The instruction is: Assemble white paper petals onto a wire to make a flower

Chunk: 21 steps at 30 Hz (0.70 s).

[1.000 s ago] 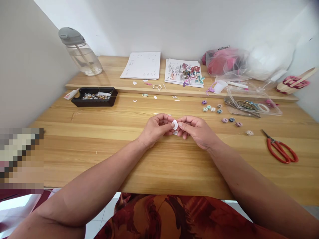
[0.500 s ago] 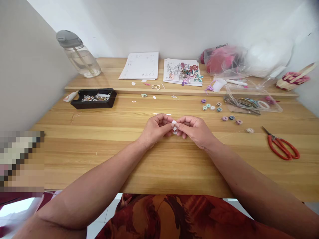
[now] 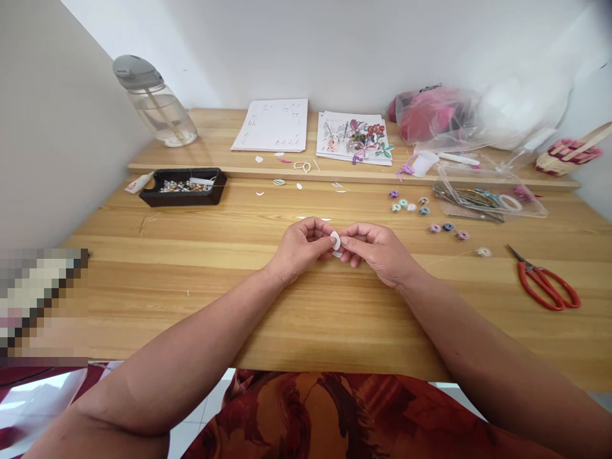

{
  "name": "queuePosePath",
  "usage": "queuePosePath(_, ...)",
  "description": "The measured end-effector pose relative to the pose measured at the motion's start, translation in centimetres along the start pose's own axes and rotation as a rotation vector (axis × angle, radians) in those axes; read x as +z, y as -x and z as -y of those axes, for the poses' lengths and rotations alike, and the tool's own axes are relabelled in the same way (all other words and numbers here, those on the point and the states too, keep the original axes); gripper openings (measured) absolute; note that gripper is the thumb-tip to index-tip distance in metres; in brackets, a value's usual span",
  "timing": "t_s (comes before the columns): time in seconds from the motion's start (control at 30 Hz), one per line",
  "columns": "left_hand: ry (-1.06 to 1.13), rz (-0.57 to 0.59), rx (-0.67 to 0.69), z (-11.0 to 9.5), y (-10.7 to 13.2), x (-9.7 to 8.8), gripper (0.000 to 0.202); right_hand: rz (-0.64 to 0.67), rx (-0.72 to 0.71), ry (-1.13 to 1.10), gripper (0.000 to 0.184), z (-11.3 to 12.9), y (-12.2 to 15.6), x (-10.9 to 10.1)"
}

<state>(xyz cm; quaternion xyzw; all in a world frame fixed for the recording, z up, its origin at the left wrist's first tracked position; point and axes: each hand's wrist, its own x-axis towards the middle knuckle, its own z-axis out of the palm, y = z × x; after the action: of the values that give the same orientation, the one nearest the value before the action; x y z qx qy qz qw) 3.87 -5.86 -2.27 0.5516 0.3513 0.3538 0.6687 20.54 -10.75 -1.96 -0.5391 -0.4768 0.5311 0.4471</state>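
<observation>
My left hand [image 3: 299, 247] and my right hand [image 3: 377, 250] meet at the middle of the wooden table [image 3: 306, 306], resting just above its surface. Between their fingertips they pinch a small white paper coil [image 3: 335, 241], an oval loop of rolled paper strip. Both thumbs and forefingers press on it from either side. A short white bit shows just under the coil, partly hidden by my fingers.
Red scissors [image 3: 545, 287] lie at the right. Several small coloured paper coils [image 3: 421, 210] sit beyond my right hand. A black tray [image 3: 184, 187], a water bottle [image 3: 153, 102], paper sheets [image 3: 272, 124], a flower card [image 3: 356, 137] and plastic bags [image 3: 444, 115] line the back.
My hands stay in place; the fingers shift slightly on the white coil, which shows a little more now than half a second ago. The camera view moves a little.
</observation>
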Motion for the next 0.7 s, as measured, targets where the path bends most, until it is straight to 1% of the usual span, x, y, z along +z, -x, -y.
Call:
queuePosePath(0.2, 0.005, 0.022, -0.008, 0.01, -0.06, -0.05, 0.024, -0.011, -0.004, 0.010, 0.026, 0.03, 0.00, 0.08)
queuePosePath(0.37, 0.043, 0.053, -0.063, -0.26, 0.06, -0.03, 0.023, -0.008, 0.019, -0.013, 0.028, 0.38, 0.09, 0.14)
queuePosePath(0.5, 0.018, 0.060, -0.095, -0.41, 0.08, -0.09, 0.020, -0.009, 0.032, -0.033, 0.028, 0.43, 0.07, 0.14)
queuePosePath(0.7, -0.007, 0.072, -0.095, -0.26, 0.01, -0.29, 0.018, 0.017, 0.017, -0.014, 0.029, 0.27, 0.03, 0.05)
